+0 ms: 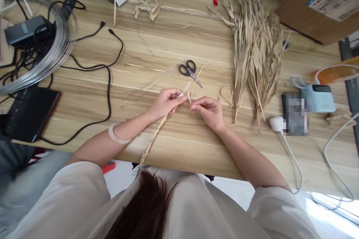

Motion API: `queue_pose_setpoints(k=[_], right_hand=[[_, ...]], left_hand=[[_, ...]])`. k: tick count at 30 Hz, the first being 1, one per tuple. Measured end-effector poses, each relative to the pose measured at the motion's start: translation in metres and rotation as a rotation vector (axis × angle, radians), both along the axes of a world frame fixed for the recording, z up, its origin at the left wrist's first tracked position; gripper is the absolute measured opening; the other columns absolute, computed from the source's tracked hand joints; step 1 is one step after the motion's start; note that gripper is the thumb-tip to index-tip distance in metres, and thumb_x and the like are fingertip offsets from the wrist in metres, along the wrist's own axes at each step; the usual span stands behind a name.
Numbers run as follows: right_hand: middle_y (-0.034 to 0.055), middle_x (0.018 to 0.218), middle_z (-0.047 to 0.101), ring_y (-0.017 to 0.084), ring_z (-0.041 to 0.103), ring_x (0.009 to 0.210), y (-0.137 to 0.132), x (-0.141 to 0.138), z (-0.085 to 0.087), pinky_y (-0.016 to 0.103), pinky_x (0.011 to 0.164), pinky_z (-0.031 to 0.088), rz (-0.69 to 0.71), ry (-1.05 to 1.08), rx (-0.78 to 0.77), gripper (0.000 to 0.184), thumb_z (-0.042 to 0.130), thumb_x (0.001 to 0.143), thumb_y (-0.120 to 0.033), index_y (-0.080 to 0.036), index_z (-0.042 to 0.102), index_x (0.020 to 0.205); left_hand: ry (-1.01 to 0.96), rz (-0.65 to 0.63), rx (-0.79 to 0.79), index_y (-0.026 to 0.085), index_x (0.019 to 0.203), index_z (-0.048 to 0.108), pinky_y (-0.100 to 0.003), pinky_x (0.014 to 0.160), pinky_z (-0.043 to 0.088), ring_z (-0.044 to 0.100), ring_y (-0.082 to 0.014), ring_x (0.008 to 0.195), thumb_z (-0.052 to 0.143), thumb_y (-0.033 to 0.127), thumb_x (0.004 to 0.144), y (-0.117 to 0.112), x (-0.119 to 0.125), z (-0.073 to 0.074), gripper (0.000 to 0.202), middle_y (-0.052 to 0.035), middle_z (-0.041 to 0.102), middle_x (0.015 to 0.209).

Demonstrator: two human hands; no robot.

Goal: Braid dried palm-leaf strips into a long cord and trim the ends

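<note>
My left hand (pixel 166 102) is closed in a pinch on the upper end of a braided straw cord (pixel 153 140) that trails down over the table's near edge toward my lap. My right hand (pixel 209 111) is closed on loose straw strands (pixel 190 95) sticking up between the two hands. A white bangle (pixel 117 136) sits on my left wrist. Black-handled scissors (pixel 189 70) lie just beyond my hands. A bundle of dried straw leaves (pixel 256 50) lies to the right of the scissors.
A wire coil (pixel 63 41), black boxes (pixel 29 114) and cables (pixel 108 82) fill the left of the wooden table (pixel 182 145). A phone (pixel 295 112), power bank (pixel 321 98), white charger (pixel 277 123) and cardboard box (pixel 319 3) sit right. A small braided piece (pixel 148 9) lies at the back.
</note>
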State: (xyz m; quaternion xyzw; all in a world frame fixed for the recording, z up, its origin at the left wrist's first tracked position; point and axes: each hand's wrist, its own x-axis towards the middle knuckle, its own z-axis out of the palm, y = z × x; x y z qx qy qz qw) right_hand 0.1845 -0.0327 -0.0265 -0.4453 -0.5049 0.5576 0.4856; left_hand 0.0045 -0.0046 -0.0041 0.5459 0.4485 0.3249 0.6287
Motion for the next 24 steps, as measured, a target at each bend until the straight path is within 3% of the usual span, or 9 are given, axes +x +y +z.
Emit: queue_pose_setpoints(k=[3, 8, 12, 24], right_hand=[[-0.0006, 0.063, 0.071, 0.01, 0.063, 0.056, 0.002, 0.001, 0.0, 0.023, 0.056, 0.051, 0.028, 0.066, -0.038, 0.017, 0.08, 0.065, -0.028, -0.019, 0.068, 0.072], [-0.002, 0.059, 0.071, 0.011, 0.065, 0.054, 0.005, 0.004, 0.001, 0.023, 0.056, 0.052, 0.118, 0.16, -0.162, 0.036, 0.082, 0.062, -0.027, -0.02, 0.065, 0.093], [0.0004, 0.063, 0.072, 0.011, 0.066, 0.057, 0.007, 0.004, 0.004, 0.023, 0.059, 0.054, 0.188, 0.147, -0.183, 0.028, 0.082, 0.061, -0.028, -0.016, 0.069, 0.082], [-0.0042, 0.055, 0.064, 0.008, 0.06, 0.051, 0.011, 0.007, 0.003, 0.021, 0.053, 0.049, 0.102, 0.205, -0.202, 0.024, 0.082, 0.062, -0.029, -0.018, 0.062, 0.07]], left_hand=[[-0.025, -0.058, -0.001, 0.011, 0.077, 0.061, -0.016, 0.033, 0.029, 0.042, -0.0009, 0.035, 0.067, 0.041, 0.076, -0.003, 0.001, -0.001, 0.031, -0.0017, 0.066, 0.069], [-0.054, -0.104, -0.011, 0.011, 0.075, 0.06, -0.014, 0.032, 0.028, 0.042, -0.0006, 0.035, 0.068, 0.042, 0.076, -0.01, 0.005, 0.001, 0.032, -0.0011, 0.065, 0.066], [-0.05, -0.093, -0.011, 0.011, 0.075, 0.06, -0.014, 0.033, 0.03, 0.042, -0.0008, 0.035, 0.068, 0.042, 0.076, -0.011, 0.006, 0.002, 0.032, 0.0015, 0.062, 0.059], [-0.062, 0.013, 0.001, 0.012, 0.084, 0.06, -0.014, 0.033, 0.031, 0.041, -0.0009, 0.036, 0.061, 0.046, 0.081, -0.013, 0.006, -0.002, 0.035, 0.0004, 0.061, 0.063]])
